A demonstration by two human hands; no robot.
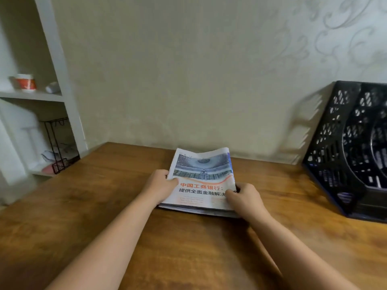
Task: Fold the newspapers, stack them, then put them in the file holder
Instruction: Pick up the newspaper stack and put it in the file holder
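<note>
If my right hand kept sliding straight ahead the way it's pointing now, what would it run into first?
The right hand already grips the folded newspaper stack at its right edge, so it would push further onto that. Beyond the stack, probably only bare wooden table, then the wall; depth is uncertain.

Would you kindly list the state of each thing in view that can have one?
Newspapers: folded, stacked, flat on the table, not yet in the holder.
File holder: upright against the wall, right of the stack; contents hard to tell.
Left hand: grips the stack's left edge.
Right hand: grips the stack's right edge.
Cup: upright on the shelf.
</note>
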